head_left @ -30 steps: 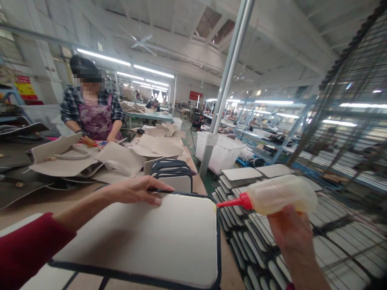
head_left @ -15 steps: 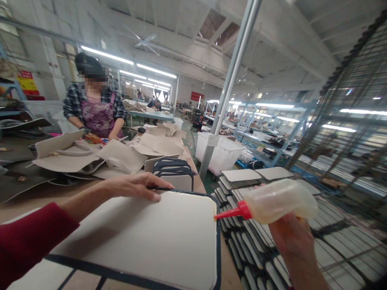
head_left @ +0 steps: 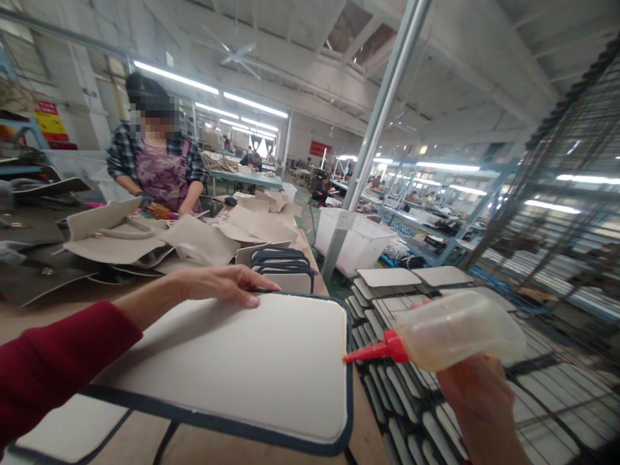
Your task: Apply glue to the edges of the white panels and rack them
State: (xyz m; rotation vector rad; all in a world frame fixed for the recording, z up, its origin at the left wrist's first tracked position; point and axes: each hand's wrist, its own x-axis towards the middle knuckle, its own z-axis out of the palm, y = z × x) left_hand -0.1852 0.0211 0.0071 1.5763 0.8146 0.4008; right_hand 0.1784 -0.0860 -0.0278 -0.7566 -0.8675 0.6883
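A cream panel (head_left: 232, 361) with rounded corners and a dark navy edge is tilted up in front of me. My left hand (head_left: 227, 284) pinches its far edge, thumb on the cream face. My right hand (head_left: 477, 394) is wrapped from below round a translucent squeeze bottle (head_left: 460, 329) with a red nozzle (head_left: 372, 349). The nozzle's tip is at the panel's right edge, where a thin pale-yellow line of glue (head_left: 345, 323) runs along the inside of the navy border. Part of my right hand's fingers is hidden behind the bottle.
Navy-edged pieces (head_left: 283, 265) are stacked just beyond the panel. Beige bag parts (head_left: 203, 242) cover the table's far side, where a co-worker in a patterned apron (head_left: 159, 174) stands. To the right, wire racks (head_left: 542, 394) hold several panels. A metal post (head_left: 368, 161) rises beyond.
The nozzle tip has slid a little down the panel's right edge, towards me. The panel's near edge has risen slightly in view, while both hands keep their grip.
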